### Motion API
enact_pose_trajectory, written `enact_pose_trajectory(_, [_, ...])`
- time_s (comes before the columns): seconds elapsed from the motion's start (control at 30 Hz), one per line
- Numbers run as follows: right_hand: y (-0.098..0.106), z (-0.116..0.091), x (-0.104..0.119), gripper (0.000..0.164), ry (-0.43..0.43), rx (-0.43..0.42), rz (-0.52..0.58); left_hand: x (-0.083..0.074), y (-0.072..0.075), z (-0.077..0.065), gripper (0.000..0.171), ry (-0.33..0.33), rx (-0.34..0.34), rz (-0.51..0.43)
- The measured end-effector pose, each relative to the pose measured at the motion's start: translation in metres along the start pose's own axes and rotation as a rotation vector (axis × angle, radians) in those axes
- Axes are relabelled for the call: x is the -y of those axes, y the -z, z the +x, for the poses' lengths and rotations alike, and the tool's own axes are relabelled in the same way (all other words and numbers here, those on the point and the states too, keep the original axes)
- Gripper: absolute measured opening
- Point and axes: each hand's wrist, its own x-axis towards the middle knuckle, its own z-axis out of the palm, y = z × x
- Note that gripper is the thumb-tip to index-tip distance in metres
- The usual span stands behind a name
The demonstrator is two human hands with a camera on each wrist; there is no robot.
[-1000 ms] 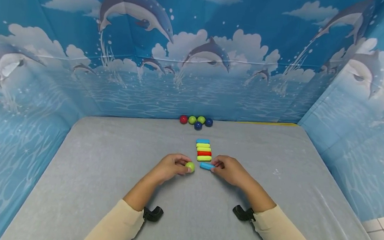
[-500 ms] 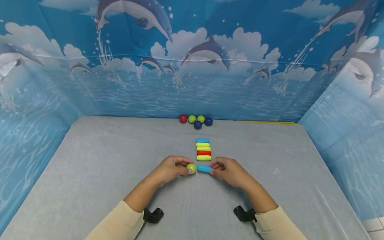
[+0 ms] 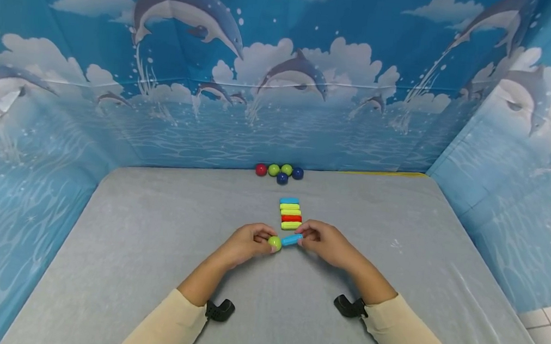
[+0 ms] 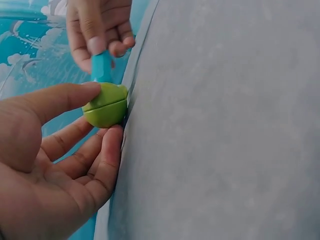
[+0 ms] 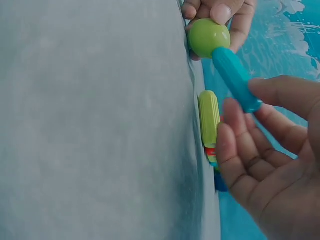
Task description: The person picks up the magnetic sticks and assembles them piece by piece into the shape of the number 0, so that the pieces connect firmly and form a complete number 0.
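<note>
A light green ball (image 3: 275,243) with a seam around it is pinched between the thumb and fingers of my left hand (image 3: 248,242). My right hand (image 3: 324,242) pinches the outer end of a blue ribbed stick (image 3: 291,240). In the right wrist view the other end of the blue stick (image 5: 232,75) meets the green ball (image 5: 209,38), and the stick slants. The left wrist view shows the same ball (image 4: 106,106) with the stick (image 4: 101,67) behind it. Just beyond my hands lies a stack-like row of yellow-green, red and blue sticks (image 3: 290,218).
Farther back, against the dolphin-print curtain (image 3: 289,129), sit a red ball (image 3: 261,169), two green balls (image 3: 274,169) and two dark blue balls (image 3: 282,178). A grey cloth (image 3: 178,212) covers the table. Black wrist mounts (image 3: 220,310) are strapped near both cuffs.
The blue stick has moved left from a gap beside the ball until its end meets the ball, and it now tilts up to the right. The left hand with the ball shifted slightly.
</note>
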Motion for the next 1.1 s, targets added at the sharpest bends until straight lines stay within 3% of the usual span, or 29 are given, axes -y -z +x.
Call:
enact_pose_trajectory(0.13, [-0.001, 0.0, 0.002, 0.026, 0.005, -0.019, 0.093, -0.001, -0.002, 0.0, 0.034, -0.031, 0.02, 0.049])
enact_pose_trajectory(0.33, [-0.002, 0.001, 0.001, 0.035, -0.001, -0.026, 0.188, -0.001, -0.005, 0.0, 0.031, -0.041, -0.003, 0.085])
enact_pose_trajectory(0.5, [-0.001, 0.002, -0.002, 0.042, 0.002, 0.0, 0.242, -0.001, -0.006, 0.001, 0.033, -0.044, -0.013, 0.047])
enact_pose_trajectory(0.77, [-0.007, 0.002, -0.002, 0.031, 0.031, 0.112, 0.249, -0.003, -0.012, 0.002, 0.035, -0.043, -0.026, -0.058])
enact_pose_trajectory(1.1, [-0.015, 0.002, -0.001, 0.036, 0.01, 0.135, 0.336, -0.004, -0.018, -0.001, 0.038, -0.03, -0.028, -0.11])
